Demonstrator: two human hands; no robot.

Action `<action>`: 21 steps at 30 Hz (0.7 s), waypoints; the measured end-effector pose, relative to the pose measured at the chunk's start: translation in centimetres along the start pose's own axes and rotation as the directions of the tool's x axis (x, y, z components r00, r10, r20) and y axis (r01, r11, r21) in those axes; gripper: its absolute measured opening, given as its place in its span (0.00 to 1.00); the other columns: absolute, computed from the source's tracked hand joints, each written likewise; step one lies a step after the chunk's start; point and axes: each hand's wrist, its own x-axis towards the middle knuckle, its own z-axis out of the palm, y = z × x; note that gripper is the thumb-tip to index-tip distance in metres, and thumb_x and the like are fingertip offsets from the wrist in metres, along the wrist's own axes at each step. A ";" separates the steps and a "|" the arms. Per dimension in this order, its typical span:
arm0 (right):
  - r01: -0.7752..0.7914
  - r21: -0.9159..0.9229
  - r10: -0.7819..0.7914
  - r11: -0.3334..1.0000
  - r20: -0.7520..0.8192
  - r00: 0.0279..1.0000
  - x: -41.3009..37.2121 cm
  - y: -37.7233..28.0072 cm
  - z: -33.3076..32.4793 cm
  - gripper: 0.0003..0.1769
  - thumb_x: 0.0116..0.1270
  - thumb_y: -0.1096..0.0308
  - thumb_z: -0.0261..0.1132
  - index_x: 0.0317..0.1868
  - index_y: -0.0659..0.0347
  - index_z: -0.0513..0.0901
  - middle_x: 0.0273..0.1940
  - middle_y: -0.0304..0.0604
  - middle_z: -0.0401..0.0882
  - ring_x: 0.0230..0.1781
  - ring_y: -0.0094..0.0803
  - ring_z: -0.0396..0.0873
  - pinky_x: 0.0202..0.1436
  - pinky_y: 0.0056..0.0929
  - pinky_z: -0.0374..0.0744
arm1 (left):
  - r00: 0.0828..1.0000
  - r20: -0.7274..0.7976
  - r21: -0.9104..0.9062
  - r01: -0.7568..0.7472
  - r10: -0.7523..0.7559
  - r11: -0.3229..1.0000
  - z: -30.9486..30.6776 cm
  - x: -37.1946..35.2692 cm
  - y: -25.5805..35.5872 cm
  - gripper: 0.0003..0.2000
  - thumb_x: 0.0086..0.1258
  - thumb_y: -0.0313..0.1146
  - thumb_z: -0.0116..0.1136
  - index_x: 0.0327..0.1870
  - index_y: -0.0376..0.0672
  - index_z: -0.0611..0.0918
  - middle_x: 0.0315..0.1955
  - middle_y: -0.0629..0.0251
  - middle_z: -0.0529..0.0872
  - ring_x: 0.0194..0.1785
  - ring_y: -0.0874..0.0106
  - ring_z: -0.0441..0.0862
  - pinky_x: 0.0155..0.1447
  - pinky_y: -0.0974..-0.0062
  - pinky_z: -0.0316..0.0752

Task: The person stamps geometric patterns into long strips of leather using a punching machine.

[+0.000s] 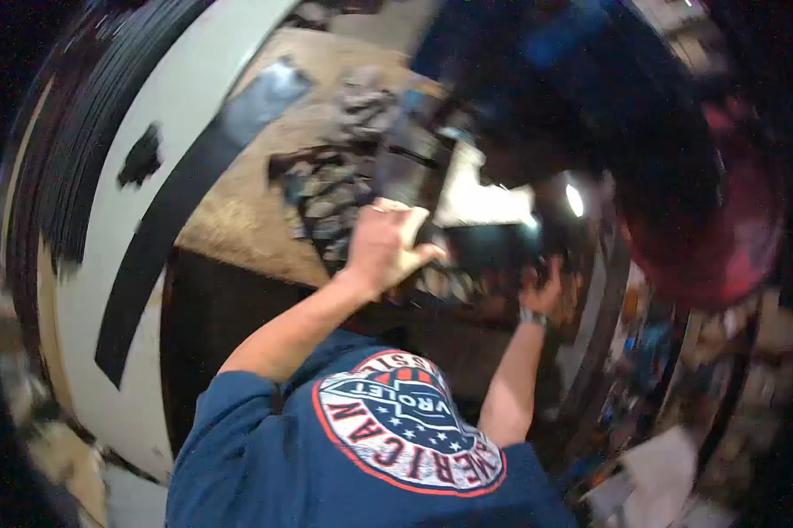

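My left hand (pixel 385 241) is at the centre with its fingers curled and its thumb pointing right. It is at the lower end of a dark, glossy flat piece (pixel 407 163); motion blur hides exactly what its fingers close on. Lower on the right, my right hand (pixel 544 289) is raised in shadow with fingers apart and no object visible in it. A band circles that wrist. Between and beyond the hands is a bright white glare (pixel 480 195).
A tan board (pixel 225 224) at upper left bears a dark tray (pixel 284 167) of grey lumpy pieces. Further left curves a pale panel (pixel 181 106) with a black band. A large dark form and a red rounded surface (pixel 708 229) stand right, above blurred clutter (pixel 643 370).
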 end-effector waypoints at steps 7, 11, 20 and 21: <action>0.069 0.012 -0.061 0.998 -0.340 0.938 -1.7 1.3 7.4 0.07 0.73 0.64 0.63 0.45 0.58 0.80 0.34 0.39 0.84 0.30 0.31 0.83 0.29 0.27 0.80 | 0.866 0.456 -0.225 0.337 -0.207 0.914 0.5 2.4 -2.0 0.11 0.63 0.37 0.72 0.32 0.38 0.85 0.17 0.70 0.81 0.20 0.84 0.69 0.23 0.78 0.62; 0.102 -0.133 -0.133 0.986 -0.254 0.958 -1.3 2.0 6.7 0.05 0.73 0.65 0.64 0.43 0.55 0.82 0.39 0.39 0.86 0.35 0.31 0.86 0.32 0.27 0.79 | 0.761 0.612 -0.090 0.336 -0.215 0.937 0.1 9.1 -5.3 0.11 0.63 0.37 0.70 0.33 0.37 0.86 0.22 0.72 0.83 0.26 0.83 0.73 0.31 0.78 0.67; 0.121 0.017 -0.111 0.993 -0.287 0.952 -0.8 2.2 7.0 0.12 0.74 0.60 0.62 0.43 0.60 0.83 0.42 0.43 0.87 0.41 0.33 0.87 0.33 0.25 0.82 | 0.857 0.492 -0.013 0.185 -0.154 0.983 1.4 10.5 -5.2 0.21 0.60 0.51 0.69 0.33 0.37 0.87 0.28 0.54 0.87 0.33 0.60 0.86 0.40 0.67 0.76; 0.067 -0.003 -0.065 0.998 -0.291 0.955 -0.5 2.2 5.5 0.13 0.74 0.59 0.62 0.44 0.60 0.83 0.41 0.43 0.87 0.40 0.33 0.87 0.34 0.25 0.82 | 0.863 0.484 0.022 0.152 -0.144 0.988 1.5 9.8 -5.2 0.22 0.59 0.53 0.69 0.34 0.39 0.87 0.28 0.55 0.87 0.33 0.59 0.86 0.40 0.67 0.76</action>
